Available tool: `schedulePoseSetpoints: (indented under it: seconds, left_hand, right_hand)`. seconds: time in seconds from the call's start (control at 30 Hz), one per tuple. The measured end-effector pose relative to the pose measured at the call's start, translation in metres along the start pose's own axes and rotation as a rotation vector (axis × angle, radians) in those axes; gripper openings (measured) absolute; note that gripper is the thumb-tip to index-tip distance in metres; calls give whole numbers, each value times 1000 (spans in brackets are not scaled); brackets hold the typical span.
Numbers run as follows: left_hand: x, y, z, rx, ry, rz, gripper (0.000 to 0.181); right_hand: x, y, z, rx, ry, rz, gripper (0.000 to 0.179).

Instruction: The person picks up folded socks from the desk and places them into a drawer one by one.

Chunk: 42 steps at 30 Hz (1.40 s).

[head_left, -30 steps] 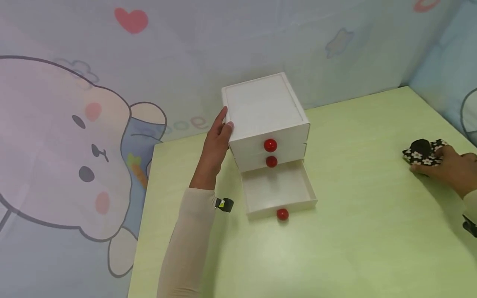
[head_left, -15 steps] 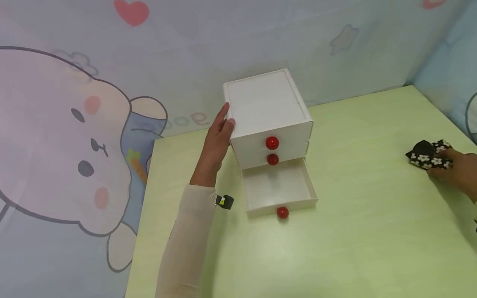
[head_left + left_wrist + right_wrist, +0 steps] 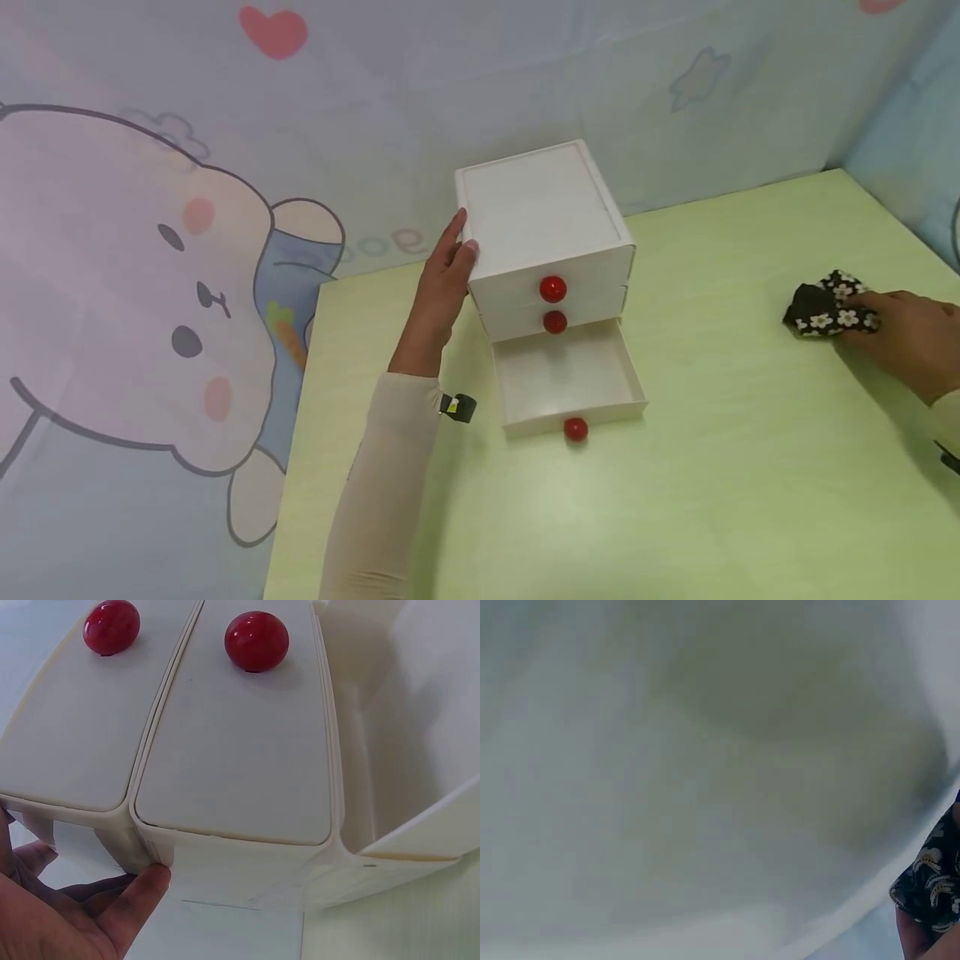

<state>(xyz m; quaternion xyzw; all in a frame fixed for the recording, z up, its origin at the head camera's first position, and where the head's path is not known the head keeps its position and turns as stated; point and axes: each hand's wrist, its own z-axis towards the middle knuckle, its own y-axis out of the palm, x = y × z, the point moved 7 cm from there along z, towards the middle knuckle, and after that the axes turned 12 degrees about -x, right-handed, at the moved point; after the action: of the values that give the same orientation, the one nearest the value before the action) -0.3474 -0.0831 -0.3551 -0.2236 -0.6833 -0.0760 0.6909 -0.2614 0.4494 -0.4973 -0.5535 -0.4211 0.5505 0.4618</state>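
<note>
A small white drawer cabinet (image 3: 536,208) stands on the green table, with red knobs on its drawers. Its bottom drawer (image 3: 570,375) is pulled out and bare inside; the two above are closed. My left hand (image 3: 442,287) rests against the cabinet's left side, thumb at the top edge. In the left wrist view, its fingers (image 3: 142,904) touch the side wall near the front edge. Far to the right, my right hand (image 3: 903,337) pinches a black cloth piece with white flowers (image 3: 821,321), low over the table. Only part of this floral cloth (image 3: 934,885) shows in the right wrist view.
The green table (image 3: 720,483) runs along a wall hanging (image 3: 390,108) printed with a cartoon bear and a heart. The cabinet's back is close to this hanging. Another printed hanging (image 3: 915,133) borders the table's right side.
My right hand first drew back slightly to the right, then moved left with the floral cloth. The left hand keeps its place on the cabinet, and the drawers stay as they were.
</note>
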Motion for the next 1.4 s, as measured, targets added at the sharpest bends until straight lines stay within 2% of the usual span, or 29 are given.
schedulePoseSetpoints:
  seconds: [0.2, 0.5, 0.8, 0.97, 1.2, 1.4]
  left_hand:
    - [-1, -4, -1, 5, -2, 5, 52]
    - [2, -4, 0, -2, 11, -4, 52]
    - [3, -3, 1, -5, 16, -6, 52]
    - [1, -4, 0, 9, -2, -12, 52]
    - [-4, -1, 2, 6, -31, -30, 51]
    - [-7, -2, 3, 17, -39, -8, 51]
  right_hand:
    - [-71, -21, -3, 24, -143, 29, 41]
    - [-172, -48, -22, 65, -454, 110, 44]
    - [-243, -56, -39, 30, -617, 172, 41]
    - [-273, -46, -38, -2, -693, 186, 37]
    - [-298, -9, -23, -140, -686, 194, 34]
    - [-316, 17, -9, -189, -762, 157, 34]
